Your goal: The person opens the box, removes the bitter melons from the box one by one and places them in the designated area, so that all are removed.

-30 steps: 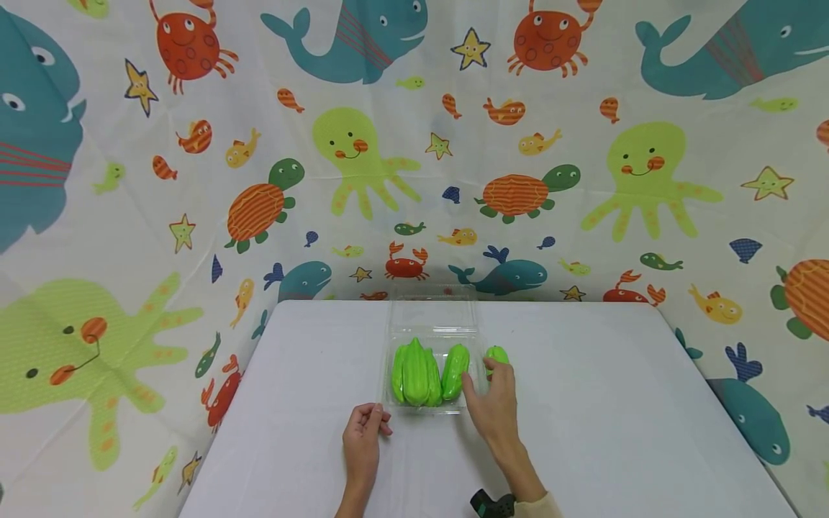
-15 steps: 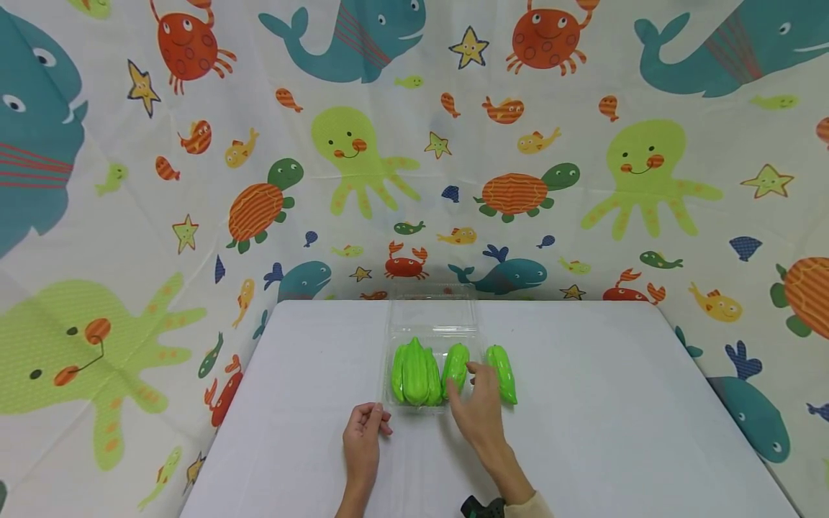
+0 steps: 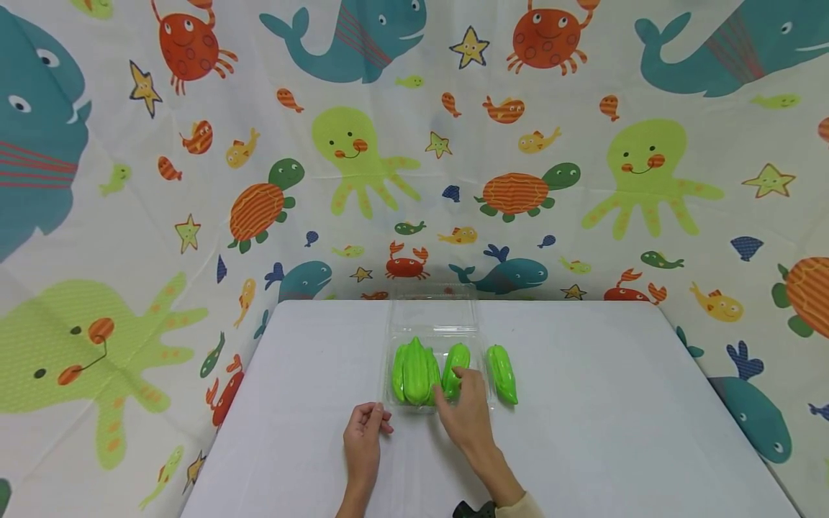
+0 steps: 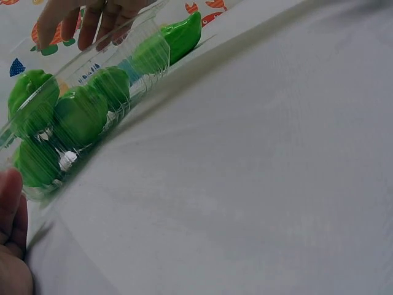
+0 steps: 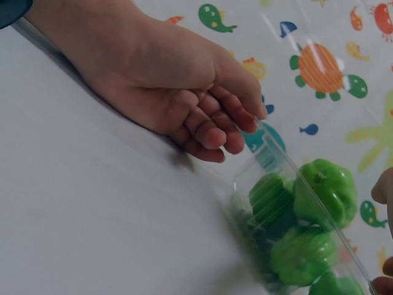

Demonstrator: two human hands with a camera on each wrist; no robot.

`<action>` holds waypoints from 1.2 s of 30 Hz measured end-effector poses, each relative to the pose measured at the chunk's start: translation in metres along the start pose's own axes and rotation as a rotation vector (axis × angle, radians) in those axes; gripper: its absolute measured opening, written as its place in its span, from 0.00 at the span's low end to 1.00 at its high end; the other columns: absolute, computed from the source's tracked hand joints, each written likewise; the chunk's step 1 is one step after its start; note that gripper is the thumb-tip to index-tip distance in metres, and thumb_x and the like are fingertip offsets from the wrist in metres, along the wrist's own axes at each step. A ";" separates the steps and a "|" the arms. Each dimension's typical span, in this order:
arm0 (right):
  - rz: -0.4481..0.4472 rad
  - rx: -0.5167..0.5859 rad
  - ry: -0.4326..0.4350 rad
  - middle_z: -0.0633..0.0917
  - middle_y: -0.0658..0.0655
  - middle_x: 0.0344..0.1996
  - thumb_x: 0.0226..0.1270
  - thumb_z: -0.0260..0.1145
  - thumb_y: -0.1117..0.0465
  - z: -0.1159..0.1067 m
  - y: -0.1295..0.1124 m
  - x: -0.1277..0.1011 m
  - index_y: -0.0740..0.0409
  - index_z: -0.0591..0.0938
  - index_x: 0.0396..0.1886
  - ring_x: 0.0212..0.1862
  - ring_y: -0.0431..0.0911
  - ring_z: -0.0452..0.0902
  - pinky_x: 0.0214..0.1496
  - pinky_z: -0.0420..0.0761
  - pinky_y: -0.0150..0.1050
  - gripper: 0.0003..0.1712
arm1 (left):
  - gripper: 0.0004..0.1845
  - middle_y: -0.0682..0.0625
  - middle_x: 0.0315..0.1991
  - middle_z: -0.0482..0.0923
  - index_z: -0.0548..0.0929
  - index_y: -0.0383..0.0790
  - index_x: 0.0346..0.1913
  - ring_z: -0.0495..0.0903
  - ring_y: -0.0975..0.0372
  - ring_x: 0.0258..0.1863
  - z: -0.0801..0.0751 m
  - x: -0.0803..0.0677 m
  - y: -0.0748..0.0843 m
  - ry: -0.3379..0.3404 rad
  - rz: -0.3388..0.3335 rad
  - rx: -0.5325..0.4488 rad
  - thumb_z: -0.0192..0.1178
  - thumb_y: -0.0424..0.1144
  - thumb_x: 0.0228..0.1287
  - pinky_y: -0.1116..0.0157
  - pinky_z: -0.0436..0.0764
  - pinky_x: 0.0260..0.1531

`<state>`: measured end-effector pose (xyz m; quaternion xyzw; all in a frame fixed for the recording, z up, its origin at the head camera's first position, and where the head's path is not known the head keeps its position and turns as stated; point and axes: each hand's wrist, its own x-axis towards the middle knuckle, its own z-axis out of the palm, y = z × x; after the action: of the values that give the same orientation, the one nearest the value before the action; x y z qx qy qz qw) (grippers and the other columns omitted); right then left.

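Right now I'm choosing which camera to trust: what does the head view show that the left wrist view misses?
Only the head view shows the whole table, the sea-creature backdrop and the box's open lid. Only the left wrist view shows the ribbed box wall close up. Both show the green vegetables, the loose one outside, and the right hand reaching in.
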<state>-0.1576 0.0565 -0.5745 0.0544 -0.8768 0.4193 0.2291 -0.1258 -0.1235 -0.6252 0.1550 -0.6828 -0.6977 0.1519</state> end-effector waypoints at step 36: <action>-0.137 -0.152 -0.036 0.80 0.60 0.45 0.54 0.76 0.49 0.026 -0.017 -0.008 0.66 0.77 0.54 0.46 0.50 0.79 0.48 0.82 0.45 0.34 | 0.12 0.36 0.31 0.83 0.78 0.28 0.42 0.81 0.62 0.21 0.002 0.000 0.000 -0.008 0.020 -0.048 0.59 0.37 0.74 0.70 0.82 0.27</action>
<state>-0.1550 0.0248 -0.5796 0.1042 -0.9043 0.3337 0.2451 -0.1264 -0.1213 -0.6251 0.1416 -0.6678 -0.7131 0.1597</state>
